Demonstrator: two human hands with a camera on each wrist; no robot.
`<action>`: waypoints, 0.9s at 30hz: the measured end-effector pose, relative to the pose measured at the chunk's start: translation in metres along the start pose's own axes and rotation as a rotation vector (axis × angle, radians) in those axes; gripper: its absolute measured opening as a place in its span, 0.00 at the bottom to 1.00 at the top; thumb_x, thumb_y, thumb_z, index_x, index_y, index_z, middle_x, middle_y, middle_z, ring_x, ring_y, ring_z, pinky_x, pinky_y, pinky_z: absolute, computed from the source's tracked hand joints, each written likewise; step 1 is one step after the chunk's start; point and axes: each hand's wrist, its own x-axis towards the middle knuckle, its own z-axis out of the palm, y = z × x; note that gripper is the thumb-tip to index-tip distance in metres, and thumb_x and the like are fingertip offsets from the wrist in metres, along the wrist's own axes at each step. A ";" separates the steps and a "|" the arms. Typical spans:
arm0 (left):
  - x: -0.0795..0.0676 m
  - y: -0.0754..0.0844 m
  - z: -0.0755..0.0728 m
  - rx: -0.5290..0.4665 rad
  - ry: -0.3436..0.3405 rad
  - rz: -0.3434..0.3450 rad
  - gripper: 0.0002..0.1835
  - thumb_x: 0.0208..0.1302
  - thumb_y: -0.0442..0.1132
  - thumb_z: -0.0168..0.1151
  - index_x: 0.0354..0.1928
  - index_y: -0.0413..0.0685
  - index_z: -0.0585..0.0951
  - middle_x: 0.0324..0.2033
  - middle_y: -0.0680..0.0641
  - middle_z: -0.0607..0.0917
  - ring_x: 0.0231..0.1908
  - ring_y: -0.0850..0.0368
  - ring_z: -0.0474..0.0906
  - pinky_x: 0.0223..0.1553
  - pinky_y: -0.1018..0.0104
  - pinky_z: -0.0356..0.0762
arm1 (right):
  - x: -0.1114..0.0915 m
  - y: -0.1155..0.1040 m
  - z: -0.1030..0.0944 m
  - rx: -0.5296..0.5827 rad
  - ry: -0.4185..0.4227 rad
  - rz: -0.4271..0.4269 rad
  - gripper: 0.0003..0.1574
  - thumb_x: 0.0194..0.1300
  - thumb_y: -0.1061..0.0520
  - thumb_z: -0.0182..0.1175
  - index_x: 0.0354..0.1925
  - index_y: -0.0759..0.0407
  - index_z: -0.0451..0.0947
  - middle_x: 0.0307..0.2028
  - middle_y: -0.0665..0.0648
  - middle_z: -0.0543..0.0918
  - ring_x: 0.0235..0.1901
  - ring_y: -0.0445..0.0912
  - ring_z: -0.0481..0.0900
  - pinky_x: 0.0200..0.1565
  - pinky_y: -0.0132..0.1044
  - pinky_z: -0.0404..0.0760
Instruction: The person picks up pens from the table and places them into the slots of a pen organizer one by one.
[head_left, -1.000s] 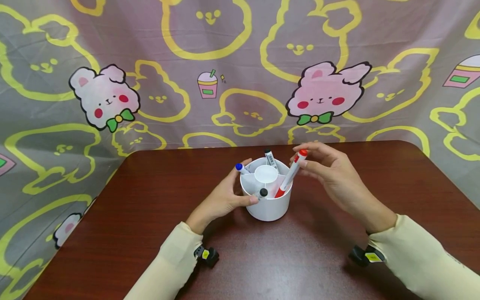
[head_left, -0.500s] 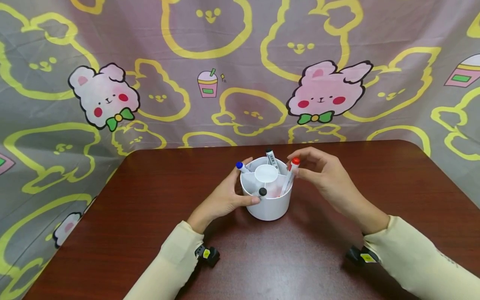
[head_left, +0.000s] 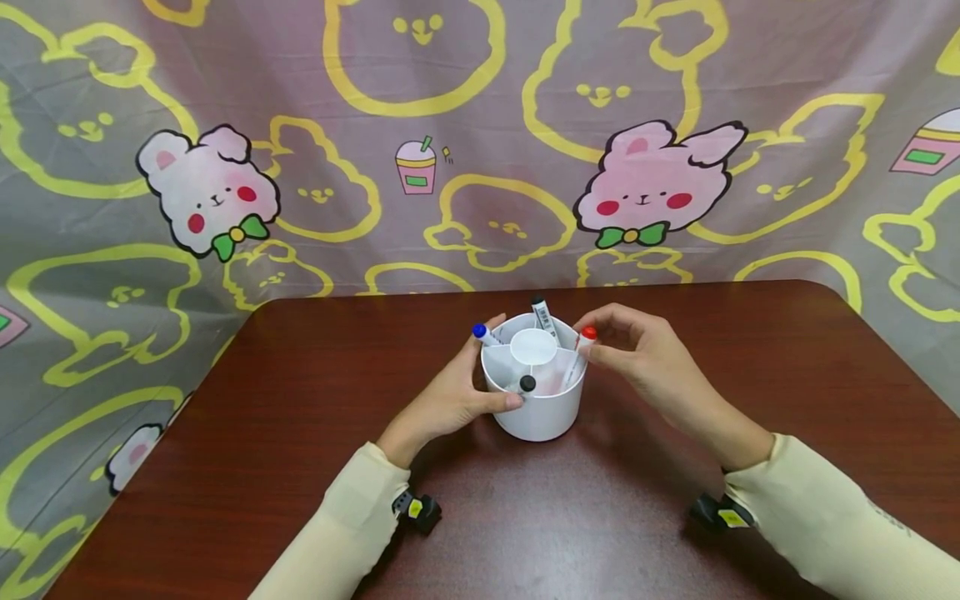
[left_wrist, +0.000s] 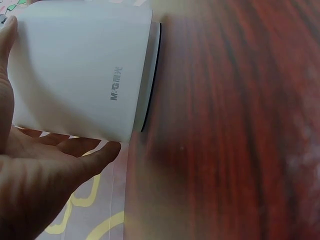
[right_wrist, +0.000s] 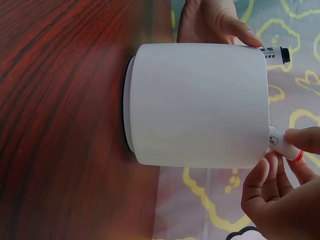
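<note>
A round white pen holder (head_left: 536, 421) with a raised centre cup and several compartments stands upright on the table. My left hand (head_left: 446, 392) grips its left side, thumb at the front rim and the other fingers around the back. At the right rim, my right hand (head_left: 656, 358) pinches the red-capped end of a white marker (head_left: 577, 362), whose lower part is down in the right compartment. A blue-capped marker (head_left: 487, 335) leans at the left. One black-capped marker (head_left: 544, 318) stands at the back; another marker with a black end (head_left: 527, 384) pokes up beside my left thumb.
The table (head_left: 300, 400) is dark reddish-brown wood with a rounded far right corner. Behind it hangs a cloth (head_left: 502, 125) printed with cartoon bears and rabbits. A black wrist camera (head_left: 420, 512) sits under each sleeve.
My right hand has moved down and left, lowering the red-capped marker deeper into the right compartment. My left hand and the pen holder have stayed nearly still.
</note>
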 end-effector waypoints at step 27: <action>-0.003 0.003 -0.005 0.082 -0.026 0.018 0.68 0.46 0.71 0.79 0.84 0.60 0.51 0.78 0.46 0.67 0.79 0.45 0.58 0.81 0.38 0.45 | -0.005 0.005 -0.005 -0.044 -0.016 0.017 0.20 0.68 0.62 0.69 0.57 0.61 0.81 0.43 0.59 0.85 0.42 0.45 0.83 0.44 0.33 0.84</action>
